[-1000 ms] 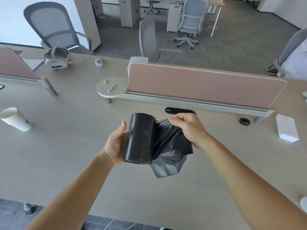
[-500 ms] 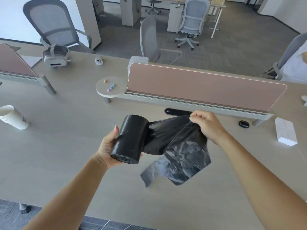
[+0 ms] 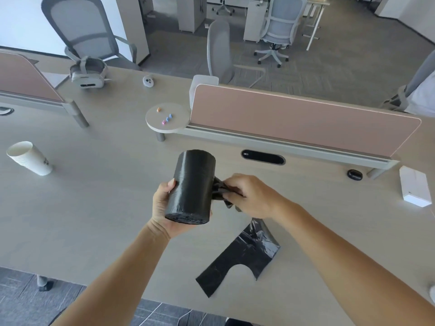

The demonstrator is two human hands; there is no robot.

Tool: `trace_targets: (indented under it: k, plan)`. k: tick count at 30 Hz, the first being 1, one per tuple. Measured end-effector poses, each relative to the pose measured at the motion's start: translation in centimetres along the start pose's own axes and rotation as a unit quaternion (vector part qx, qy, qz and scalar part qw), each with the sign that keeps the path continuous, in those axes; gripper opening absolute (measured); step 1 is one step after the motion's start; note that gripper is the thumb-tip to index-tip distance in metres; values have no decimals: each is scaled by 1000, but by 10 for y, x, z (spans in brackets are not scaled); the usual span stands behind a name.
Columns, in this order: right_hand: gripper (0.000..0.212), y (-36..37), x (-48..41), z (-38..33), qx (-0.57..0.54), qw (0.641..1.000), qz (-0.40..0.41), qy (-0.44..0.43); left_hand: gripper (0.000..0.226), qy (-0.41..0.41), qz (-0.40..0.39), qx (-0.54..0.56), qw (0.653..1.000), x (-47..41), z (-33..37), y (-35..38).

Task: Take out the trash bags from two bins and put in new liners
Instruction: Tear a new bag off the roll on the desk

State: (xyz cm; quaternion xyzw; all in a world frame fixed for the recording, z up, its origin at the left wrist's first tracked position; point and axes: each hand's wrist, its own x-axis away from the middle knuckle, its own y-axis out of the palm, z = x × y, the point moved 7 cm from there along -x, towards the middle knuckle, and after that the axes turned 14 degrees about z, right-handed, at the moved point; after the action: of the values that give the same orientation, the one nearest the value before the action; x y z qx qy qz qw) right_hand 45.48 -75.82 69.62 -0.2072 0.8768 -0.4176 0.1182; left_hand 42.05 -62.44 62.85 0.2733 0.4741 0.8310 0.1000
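Note:
My left hand (image 3: pixel 164 212) grips a roll of black trash liners (image 3: pixel 191 184), held nearly upright above the beige desk (image 3: pixel 94 208). My right hand (image 3: pixel 253 196) is closed on the bunched top of a pulled-out black liner (image 3: pixel 247 257), right beside the roll. The liner hangs down under my right hand, and its two handle flaps spread out low over the desk near the front edge. No bins are in view.
A stack of white paper cups (image 3: pixel 30 158) lies at the left. A pink divider panel (image 3: pixel 294 123) with a round shelf (image 3: pixel 167 117) crosses the desk behind my hands. A white box (image 3: pixel 414 187) sits at right, a headset (image 3: pixel 88 74) at back left. Office chairs stand beyond.
My right hand pulled the liner out to the right, then came back close to the roll, gripping the liner higher up. The liner now hangs long, and the roll is tilted more upright.

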Motion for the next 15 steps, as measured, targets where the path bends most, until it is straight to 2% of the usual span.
trace_targets:
  k: [3,8,10,13,15]
  plan:
    - [24,-11,-2,-4,7,999,39,-21,76,0,3,-11,1000,4,0,-8]
    - [26,-28,-2,-7,22,997,74,-2,86,-16,-86,10,996,12,-6,7]
    - [25,-41,-1,-11,21,994,105,-9,85,-23,-77,31,996,13,-3,8]
    - [24,-67,1,-14,35,985,164,-26,81,-7,-52,0,999,12,-1,2]
    - [23,-81,4,-8,48,981,188,-22,89,6,-31,-18,999,9,0,-4]
